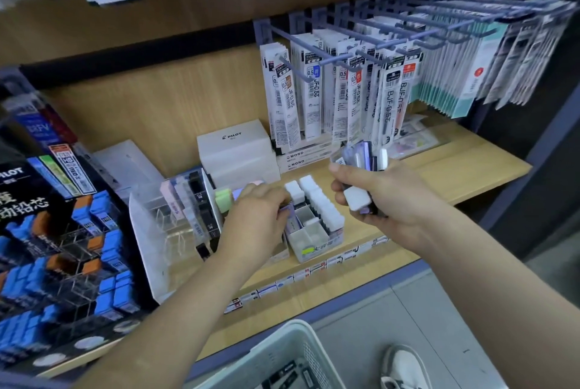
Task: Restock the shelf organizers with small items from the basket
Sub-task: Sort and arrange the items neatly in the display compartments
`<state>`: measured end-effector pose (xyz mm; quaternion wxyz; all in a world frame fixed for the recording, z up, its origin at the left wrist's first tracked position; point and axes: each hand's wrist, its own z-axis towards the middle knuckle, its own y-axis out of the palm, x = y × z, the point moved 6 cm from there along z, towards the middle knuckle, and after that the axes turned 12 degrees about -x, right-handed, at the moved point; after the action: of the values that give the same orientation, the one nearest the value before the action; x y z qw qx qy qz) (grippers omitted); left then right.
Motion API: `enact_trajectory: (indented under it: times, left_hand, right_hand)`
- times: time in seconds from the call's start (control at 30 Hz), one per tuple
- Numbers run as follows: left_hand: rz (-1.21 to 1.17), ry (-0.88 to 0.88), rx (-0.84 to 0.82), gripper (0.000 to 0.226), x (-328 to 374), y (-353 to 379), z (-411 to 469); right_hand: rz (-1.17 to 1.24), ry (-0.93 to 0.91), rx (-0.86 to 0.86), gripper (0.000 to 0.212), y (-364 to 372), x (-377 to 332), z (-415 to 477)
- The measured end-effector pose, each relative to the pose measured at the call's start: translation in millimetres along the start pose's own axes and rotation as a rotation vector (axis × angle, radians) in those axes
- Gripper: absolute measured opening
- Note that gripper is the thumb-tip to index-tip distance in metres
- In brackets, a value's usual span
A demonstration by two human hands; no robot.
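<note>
Clutching white-capped purple cases (364, 155), the right hand (386, 197) hovers as the left hand (255, 216) pinches one case (289, 212) over the organizer (315, 247).

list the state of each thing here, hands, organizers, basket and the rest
left hand, pinching a purple case over the white organizer
right hand, gripping a bundle of cases
white organizer, right row full, middle slots empty
clear organizer, partly filled, front slots empty
basket, on the floor, items left inside
Pilot box, closed
hooks, hung with refill packs
</note>
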<state>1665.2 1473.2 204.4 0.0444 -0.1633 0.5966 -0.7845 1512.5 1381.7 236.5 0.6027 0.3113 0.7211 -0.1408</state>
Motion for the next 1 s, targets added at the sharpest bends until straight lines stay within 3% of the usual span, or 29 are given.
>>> enact_trajectory:
  times: [0.23, 0.43, 0.67, 0.87, 1.0]
  left_hand:
    - [0.160, -0.005, -0.025, 0.005, 2, 9, 1]
    - [0.117, 0.040, -0.104, 0.024, 22, 9, 10]
    - [0.304, 0.029, -0.338, 0.027, 32, 26, 28]
    - [0.285, -0.047, -0.304, 0.024, 17, 23, 43]
    - [0.275, -0.126, -0.294, 0.022, 13, 25, 51]
  right_hand:
    - [0.098, 0.031, -0.031, 0.037, 6, 7, 1]
    - [0.251, 0.080, 0.014, 0.022, 1, 12, 1]
    - [0.306, 0.042, 0.010, 0.021, -5, 7, 3]
    - [0.337, 0.070, 0.040, 0.026, -10, 10, 2]
    - [0.324, 0.096, 0.110, 0.018, -15, 17, 4]
